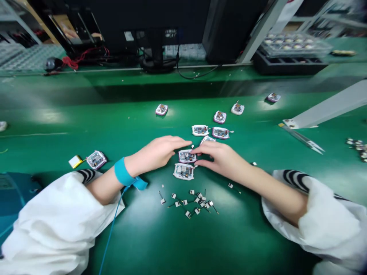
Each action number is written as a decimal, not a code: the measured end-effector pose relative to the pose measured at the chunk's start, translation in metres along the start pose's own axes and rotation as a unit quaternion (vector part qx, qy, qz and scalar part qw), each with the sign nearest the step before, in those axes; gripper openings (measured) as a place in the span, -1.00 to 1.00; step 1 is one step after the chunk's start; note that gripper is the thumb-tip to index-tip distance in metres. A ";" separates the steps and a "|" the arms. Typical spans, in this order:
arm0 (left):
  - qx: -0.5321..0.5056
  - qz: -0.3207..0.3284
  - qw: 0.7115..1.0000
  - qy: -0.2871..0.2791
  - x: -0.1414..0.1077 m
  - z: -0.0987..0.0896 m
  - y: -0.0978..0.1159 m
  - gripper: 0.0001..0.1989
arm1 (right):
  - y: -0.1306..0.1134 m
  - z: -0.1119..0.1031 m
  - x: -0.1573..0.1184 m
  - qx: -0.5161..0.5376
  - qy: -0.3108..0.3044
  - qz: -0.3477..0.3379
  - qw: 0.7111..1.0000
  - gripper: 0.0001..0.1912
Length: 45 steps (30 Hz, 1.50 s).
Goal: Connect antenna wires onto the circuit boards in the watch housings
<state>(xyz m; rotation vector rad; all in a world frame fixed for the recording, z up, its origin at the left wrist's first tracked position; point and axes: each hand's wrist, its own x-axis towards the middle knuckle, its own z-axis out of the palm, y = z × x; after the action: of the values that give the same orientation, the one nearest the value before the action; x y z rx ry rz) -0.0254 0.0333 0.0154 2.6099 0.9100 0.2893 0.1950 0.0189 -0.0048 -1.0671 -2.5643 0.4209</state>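
An open smartwatch case with an exposed circuit board lies between my hands. My right hand has its index fingertip over the board and its thumb at the right edge, gripping the case there. My left hand, wearing a blue wrist strap, reaches over from the left with its index finger stretched out. Its lower fingers are bent and partly hidden, and I see nothing held in them. Just in front sits a white-rimmed watch case; another case is partly covered behind my right hand.
Small square parts with short black leads lie scattered nearer me. More watch cases stand farther back. At left, a battery is joined to a case. Tweezers lie right, below a white arm. A monitor stand rises behind.
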 end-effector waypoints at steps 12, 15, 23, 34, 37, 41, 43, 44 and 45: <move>-0.080 0.005 0.994 -0.079 0.013 -0.008 -0.020 -0.32 | 0.005 0.018 0.028 -0.095 0.058 -0.023 0.994 -0.79; -0.064 -0.006 0.997 -0.050 0.013 -0.009 -0.022 -0.32 | 0.004 0.021 0.036 -0.106 0.062 -0.023 0.992 -0.81; -0.079 -0.025 0.996 0.017 0.016 0.003 -0.027 -0.29 | -0.008 0.015 0.034 -0.137 0.092 -0.033 0.986 -0.83; -0.117 -0.063 0.970 0.206 0.012 0.011 0.000 -0.35 | -0.024 0.000 0.038 -0.249 0.223 -0.076 0.939 -0.85; -0.135 -0.054 0.962 0.229 0.011 0.007 0.006 -0.34 | -0.027 -0.011 0.039 -0.261 0.239 -0.081 0.932 -0.87; -0.157 -0.047 0.957 0.241 0.010 0.000 0.010 -0.32 | -0.026 -0.019 0.039 -0.283 0.253 -0.119 0.918 -0.85; -0.165 -0.041 0.957 0.236 0.009 -0.002 0.010 -0.31 | -0.026 -0.021 0.038 -0.289 0.260 -0.137 0.911 -0.84; -0.167 -0.038 0.957 0.233 0.009 -0.003 0.011 -0.31 | -0.026 -0.022 0.038 -0.290 0.263 -0.140 0.909 -0.84; -0.169 -0.034 0.958 0.228 0.009 -0.004 0.011 -0.31 | -0.026 -0.022 0.038 -0.290 0.265 -0.142 0.909 -0.84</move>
<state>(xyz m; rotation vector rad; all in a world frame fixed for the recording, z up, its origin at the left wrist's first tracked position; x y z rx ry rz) -0.0138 0.0319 0.0242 2.2235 0.9871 0.9683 0.1623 0.0319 0.0326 -0.7959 -2.3085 -0.6615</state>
